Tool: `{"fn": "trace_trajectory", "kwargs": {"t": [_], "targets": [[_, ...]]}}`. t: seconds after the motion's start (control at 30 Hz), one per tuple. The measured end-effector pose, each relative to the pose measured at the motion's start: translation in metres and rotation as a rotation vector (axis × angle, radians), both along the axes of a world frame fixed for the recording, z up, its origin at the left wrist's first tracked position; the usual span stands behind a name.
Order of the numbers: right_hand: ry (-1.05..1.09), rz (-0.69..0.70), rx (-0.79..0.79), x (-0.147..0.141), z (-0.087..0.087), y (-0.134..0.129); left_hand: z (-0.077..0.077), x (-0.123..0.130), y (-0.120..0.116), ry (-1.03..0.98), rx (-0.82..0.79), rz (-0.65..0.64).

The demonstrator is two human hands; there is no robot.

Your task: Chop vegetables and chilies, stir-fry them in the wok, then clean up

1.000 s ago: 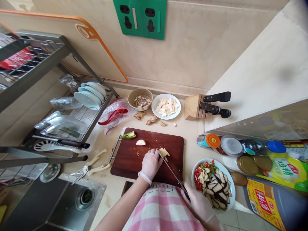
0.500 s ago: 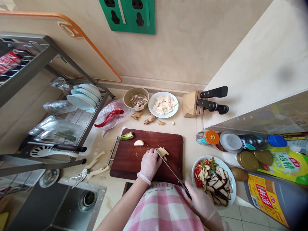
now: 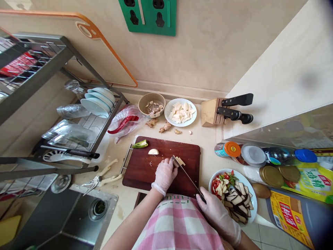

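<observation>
My right hand [image 3: 217,210], in a clear glove, grips the black handle of a kitchen knife [image 3: 187,176]. Its blade slants up and left across the dark red-brown cutting board [image 3: 139,170], tip beside my left fingers. With fingers curled and gloved, my left hand [image 3: 164,173] presses down against the blade; a pale yellow piece shows partly at the fingertips, mostly hidden. Pale yellow slices [image 3: 180,160] of a vegetable I cannot name lie just right of the blade. Farther left on the board rest a white chunk [image 3: 153,151] and a cut green pepper [image 3: 140,144].
Behind the board stand a colander [image 3: 151,114], a plate of white slices [image 3: 180,122], ginger [image 3: 165,127] and a knife block [image 3: 209,118]. Right are a plate [image 3: 211,187] of cut vegetables and several bottles. Left are scissors [image 3: 96,180], a dish rack [image 3: 107,139] and the sink [image 3: 75,211].
The whole view has shifted slightly, moving the scene rightward. My hands stay at the board, and the knife blade lies a little differently against the pale slices.
</observation>
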State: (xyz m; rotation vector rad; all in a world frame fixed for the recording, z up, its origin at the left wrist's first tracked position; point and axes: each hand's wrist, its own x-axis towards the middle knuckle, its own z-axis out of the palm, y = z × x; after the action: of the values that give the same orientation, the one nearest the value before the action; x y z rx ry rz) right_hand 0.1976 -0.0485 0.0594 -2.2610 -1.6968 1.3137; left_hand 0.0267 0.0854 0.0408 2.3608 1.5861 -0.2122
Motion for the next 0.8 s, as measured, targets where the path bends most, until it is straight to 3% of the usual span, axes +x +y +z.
{"fn": "trace_trajectory", "kwargs": {"t": [0.27, 0.8], "targets": [[-0.005, 0.004, -0.002, 0.005, 0.019, -0.004, 0.003, -0.007, -0.001, 0.002, -0.006, -0.004], [-0.11, 0.094, -0.051, 0.0, 0.011, -0.008, 0.0, -0.006, -0.002, 0.034, 0.032, -0.026]]}}
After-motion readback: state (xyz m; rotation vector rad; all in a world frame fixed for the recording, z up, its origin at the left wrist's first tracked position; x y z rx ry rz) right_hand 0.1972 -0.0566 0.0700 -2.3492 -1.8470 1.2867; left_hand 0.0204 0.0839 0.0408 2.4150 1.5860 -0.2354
